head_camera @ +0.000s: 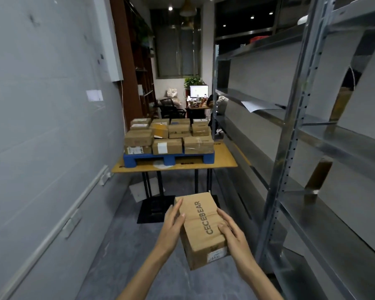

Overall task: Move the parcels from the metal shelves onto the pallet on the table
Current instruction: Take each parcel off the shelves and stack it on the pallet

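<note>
Grey floor point(121, 245) runs between wall point(41, 105) and metal shelves point(290, 131). Well short of the table point(225, 164) carrying the blue pallet point(169, 158) of stacked parcels point(167, 137), a CECEBEAR parcel point(201, 232) is held in the air. Left hand point(173, 221) clasps its left edge, thumb on top; right hand point(234, 232) curls its fingers point(222, 228) over its right edge.

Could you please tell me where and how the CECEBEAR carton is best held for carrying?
By its long sides, one hand from either side: the CECEBEAR carton is long and narrow, lengthwise away from the person. The left hand and right hand hold it so.
</note>
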Tool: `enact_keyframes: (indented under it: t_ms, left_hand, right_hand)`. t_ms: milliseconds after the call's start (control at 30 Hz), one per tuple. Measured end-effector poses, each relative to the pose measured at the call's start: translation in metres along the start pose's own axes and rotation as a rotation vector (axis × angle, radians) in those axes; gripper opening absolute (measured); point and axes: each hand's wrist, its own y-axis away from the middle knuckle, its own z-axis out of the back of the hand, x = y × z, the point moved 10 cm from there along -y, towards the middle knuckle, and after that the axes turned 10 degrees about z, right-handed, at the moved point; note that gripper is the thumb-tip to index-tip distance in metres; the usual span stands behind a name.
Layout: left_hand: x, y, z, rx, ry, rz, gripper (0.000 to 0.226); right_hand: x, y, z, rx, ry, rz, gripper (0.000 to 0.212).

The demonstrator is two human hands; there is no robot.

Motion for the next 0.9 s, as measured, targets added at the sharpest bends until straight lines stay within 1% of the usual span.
enact_keyframes:
  t_ms: [200,267,367,467,567,633,767,900]
  left_hand:
    - [-0.033,-0.101,0.026,-0.088,0.006,-0.023,0.043]
    - [-0.035,-0.125,0.034,-0.113,0.015,-0.012,0.044]
    - [-0.032,-0.153,0.044,-0.149,0.016,-0.016,0.041]
    - [-0.029,-0.184,0.055,-0.216,0.011,-0.034,0.033]
    - [-0.025,-0.219,0.066,-0.279,0.020,-0.034,0.025]
    - [-0.023,-0.246,0.075,-0.336,0.033,-0.054,0.029]
    - [-0.016,-0.313,0.100,-0.462,0.070,-0.070,0.024]
    - [-0.009,-0.386,0.138,-0.592,0.158,-0.025,0.025]
  right_hand:
    - [0.009,-0.125,-0.012,0.196,0.060,-0.004,0.035]
    - [0.008,-0.156,-0.017,0.262,0.081,-0.012,0.035]
    - [0.004,-0.194,-0.025,0.313,0.101,-0.014,0.035]
    - [-0.002,-0.235,-0.032,0.306,0.091,-0.007,0.034]
    - [-0.011,-0.276,-0.043,0.256,0.063,-0.009,0.034]
    - [-0.017,-0.307,-0.049,0.207,0.054,-0.005,0.035]
    - [-0.028,-0.376,-0.071,0.142,0.047,0.013,0.049]
    - [-0.042,-0.445,-0.112,0.157,0.082,-0.001,0.070]
